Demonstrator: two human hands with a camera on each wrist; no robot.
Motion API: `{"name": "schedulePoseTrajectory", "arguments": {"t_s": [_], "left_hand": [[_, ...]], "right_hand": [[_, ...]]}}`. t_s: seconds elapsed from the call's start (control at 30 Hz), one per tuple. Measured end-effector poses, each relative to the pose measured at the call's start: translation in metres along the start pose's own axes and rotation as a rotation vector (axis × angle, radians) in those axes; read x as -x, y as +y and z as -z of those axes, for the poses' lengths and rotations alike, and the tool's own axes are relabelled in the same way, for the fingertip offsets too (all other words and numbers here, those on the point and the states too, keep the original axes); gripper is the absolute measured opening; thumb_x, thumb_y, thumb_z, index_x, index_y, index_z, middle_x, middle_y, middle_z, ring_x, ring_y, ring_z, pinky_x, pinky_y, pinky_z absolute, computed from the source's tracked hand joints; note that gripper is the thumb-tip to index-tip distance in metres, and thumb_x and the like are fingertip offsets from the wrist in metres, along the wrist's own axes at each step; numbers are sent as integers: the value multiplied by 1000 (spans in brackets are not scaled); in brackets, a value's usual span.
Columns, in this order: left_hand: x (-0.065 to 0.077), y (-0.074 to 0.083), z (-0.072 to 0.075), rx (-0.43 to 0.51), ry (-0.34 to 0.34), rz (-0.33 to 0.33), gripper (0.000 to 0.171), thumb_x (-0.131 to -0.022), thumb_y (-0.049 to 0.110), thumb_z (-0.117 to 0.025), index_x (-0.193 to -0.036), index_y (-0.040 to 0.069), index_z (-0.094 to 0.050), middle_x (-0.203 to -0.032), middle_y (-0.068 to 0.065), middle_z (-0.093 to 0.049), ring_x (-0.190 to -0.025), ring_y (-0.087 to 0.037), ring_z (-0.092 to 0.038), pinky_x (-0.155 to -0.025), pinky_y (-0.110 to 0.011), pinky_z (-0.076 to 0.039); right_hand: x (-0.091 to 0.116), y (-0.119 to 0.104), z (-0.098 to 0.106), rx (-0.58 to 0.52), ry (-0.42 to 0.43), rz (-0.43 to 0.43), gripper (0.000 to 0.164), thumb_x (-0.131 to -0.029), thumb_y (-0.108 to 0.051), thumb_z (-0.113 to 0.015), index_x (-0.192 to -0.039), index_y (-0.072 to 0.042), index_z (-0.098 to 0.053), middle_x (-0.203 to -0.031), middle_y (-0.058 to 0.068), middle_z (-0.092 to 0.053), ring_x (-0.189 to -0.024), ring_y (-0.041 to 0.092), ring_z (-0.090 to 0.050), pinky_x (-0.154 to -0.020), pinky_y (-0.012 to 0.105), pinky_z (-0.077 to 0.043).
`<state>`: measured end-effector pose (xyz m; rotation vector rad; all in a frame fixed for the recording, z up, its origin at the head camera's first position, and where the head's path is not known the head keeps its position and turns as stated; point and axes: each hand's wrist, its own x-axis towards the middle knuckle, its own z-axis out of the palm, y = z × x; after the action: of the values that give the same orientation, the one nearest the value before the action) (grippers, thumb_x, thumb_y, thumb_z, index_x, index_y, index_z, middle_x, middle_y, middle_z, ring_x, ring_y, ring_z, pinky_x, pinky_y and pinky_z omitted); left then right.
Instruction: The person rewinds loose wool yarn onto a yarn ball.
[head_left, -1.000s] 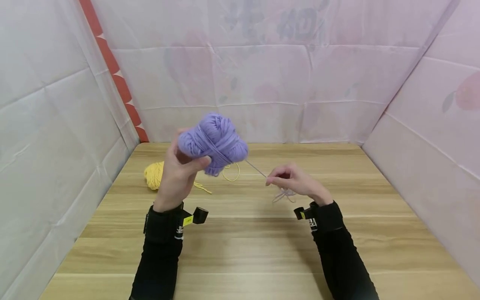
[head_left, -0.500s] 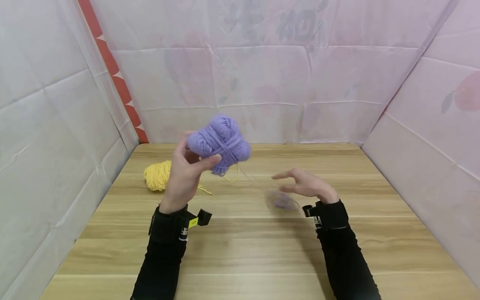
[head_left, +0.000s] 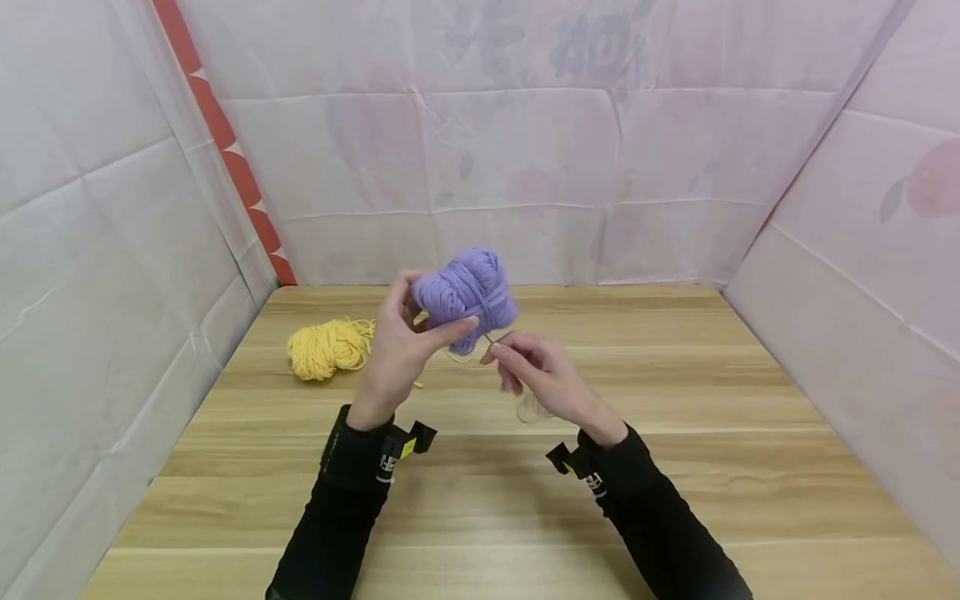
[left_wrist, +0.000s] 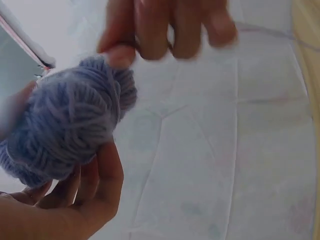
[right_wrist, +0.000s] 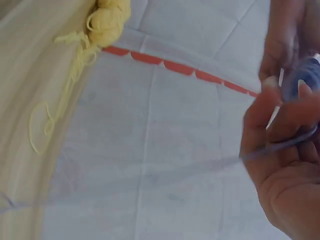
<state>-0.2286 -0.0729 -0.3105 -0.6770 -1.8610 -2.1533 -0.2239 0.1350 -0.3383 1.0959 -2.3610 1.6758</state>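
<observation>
My left hand (head_left: 392, 360) grips a purple ball of yarn (head_left: 471, 290) above the table, thumb across its near side. In the left wrist view, fingers curl around the ball (left_wrist: 70, 122). Close to its lower right, my right hand (head_left: 551, 379) pinches a thin purple strand (head_left: 489, 338) between thumb and forefinger. The right wrist view shows that strand (right_wrist: 272, 148) crossing the palm and trailing, blurred, toward the table. Under the right hand hangs a faint loose loop of yarn (head_left: 531, 408).
A yellow ball of yarn (head_left: 327, 348) lies on the wooden table (head_left: 480, 517), left of the left hand. Its loose yellow tail (right_wrist: 70, 82) spreads over the tabletop. Pale printed sheets (head_left: 525, 150) wall in the back and both sides.
The right hand let go of the strand, opened, then moved left to the ball and pinches the strand there. My left hand has shifted right and slightly lower with the purple ball.
</observation>
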Motion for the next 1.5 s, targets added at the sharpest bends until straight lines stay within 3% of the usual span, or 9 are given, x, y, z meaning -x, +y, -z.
{"name": "schedulePoseTrajectory", "arguments": {"t_s": [0.1, 0.23, 0.47, 0.67, 0.9, 1.03, 1.27, 1.4, 1.5], "left_hand": [[-2, -5, 1, -141, 37, -39, 55, -75, 5, -80, -121, 9, -49, -114, -8, -58, -104, -21, -58, -85, -36, -54], [-3, -12, 2, -341, 0, -101, 57, -73, 6, -82, -120, 7, -51, -115, -12, -58, -101, -25, -60, -79, -35, -56], [-5, -19, -1, -610, -191, -268, 58, -67, -1, -84, -118, 3, -56, -116, -13, -60, -105, -27, -58, -88, -39, -55], [-3, -20, -5, -655, -399, -305, 57, -67, -2, -83, -117, 4, -59, -118, -11, -62, -112, -25, -57, -95, -39, -53], [1, -19, -12, -532, -669, -317, 56, -69, -2, -82, -119, 5, -58, -120, -9, -63, -112, -20, -59, -95, -28, -52], [4, -14, -13, -406, -734, -280, 55, -70, 4, -84, -119, 8, -57, -121, -6, -62, -114, -17, -57, -97, -29, -51], [7, -5, -6, -143, -656, -154, 64, -66, -6, -83, -121, 4, -53, -125, -14, -56, -116, -19, -54, -97, -39, -52], [8, 0, -3, 25, -562, -104, 68, -64, -16, -77, -123, -1, -47, -128, -17, -51, -117, -23, -53, -96, -43, -53], [10, 5, 0, 100, -452, -51, 67, -67, -15, -74, -124, 7, -48, -125, -10, -54, -112, -21, -57, -92, -39, -55]], "right_hand": [[5, -6, 6, 79, 28, 25, 19, -100, -6, -49, -98, -1, -67, -59, 4, -43, -48, 7, -39, -43, 24, -35], [12, -13, 17, 141, 59, 47, 15, -97, -3, -53, -97, -3, -68, -59, -1, -39, -48, 7, -32, -42, 26, -30], [20, -25, 36, 104, 132, 136, 9, -92, 4, -57, -92, 4, -66, -69, -13, -52, -49, 8, -33, -42, 27, -28], [24, -30, 46, 60, 194, 230, 9, -91, 7, -58, -91, 5, -67, -69, -13, -53, -49, 9, -31, -41, 26, -25], [23, -25, 45, 133, 235, 200, 10, -87, 8, -63, -89, 0, -69, -75, -12, -63, -52, 8, -40, -45, 24, -33], [18, -16, 40, 145, 209, 143, 7, -87, 3, -66, -87, -3, -69, -75, -11, -64, -54, 4, -45, -47, 22, -38], [11, -5, 32, 23, 144, 129, 4, -86, 8, -63, -87, 8, -67, -81, -13, -69, -64, 3, -60, -54, 20, -51], [10, -1, 28, 83, 181, 113, 9, -82, 12, -59, -86, 10, -67, -78, -19, -67, -64, -1, -59, -56, 18, -51], [9, 2, 26, 134, 196, 106, 11, -82, 13, -57, -80, 8, -66, -70, -21, -60, -57, -4, -52, -50, 17, -46]]}}
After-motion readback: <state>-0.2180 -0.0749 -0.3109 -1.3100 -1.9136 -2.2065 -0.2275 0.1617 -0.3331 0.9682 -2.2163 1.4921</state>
